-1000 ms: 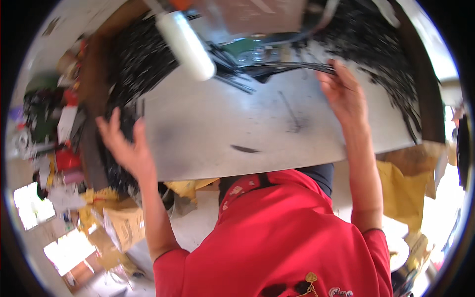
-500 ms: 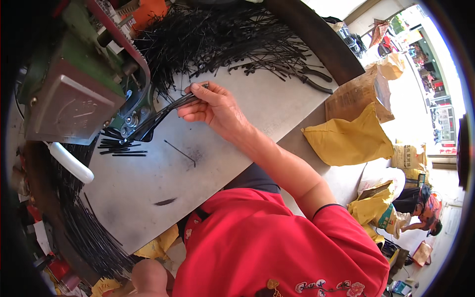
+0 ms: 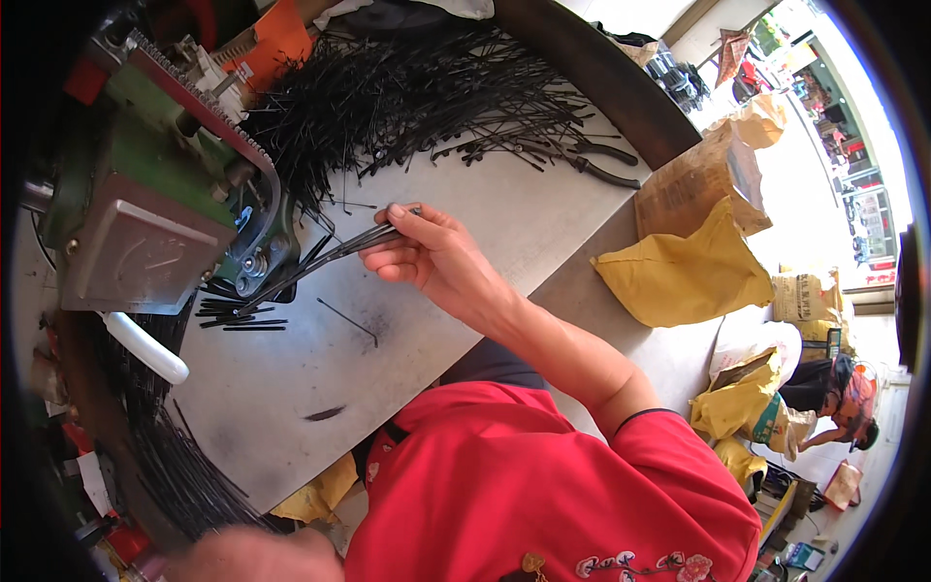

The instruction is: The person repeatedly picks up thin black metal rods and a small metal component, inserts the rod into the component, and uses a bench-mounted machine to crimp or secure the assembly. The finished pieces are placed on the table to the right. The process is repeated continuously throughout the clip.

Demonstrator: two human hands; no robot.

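Rods (image 3: 335, 255) slanted over the bench (image 3: 262, 417) beside the machine (image 3: 145, 254), ends pinched in the right hand's fingers (image 3: 396, 273), probably light, stiff and slick, best gripped there as a bundle, while the blurred left hand (image 3: 257, 558)'s hold could not be told.

Dark printed characters run across a tan sack (image 3: 807, 296) at the right, small and slanted with the cloth. A pale character stands on the green band of the sack (image 3: 771, 425) below it, partly lost in the folds. The machine's grey cover (image 3: 145, 257) bears raised marks, too blurred to make out. On the orange sheet (image 3: 278, 47) sits a small pale label (image 3: 244, 71), unreadable, as are the tiny signs (image 3: 881, 278) beyond the bright opening.
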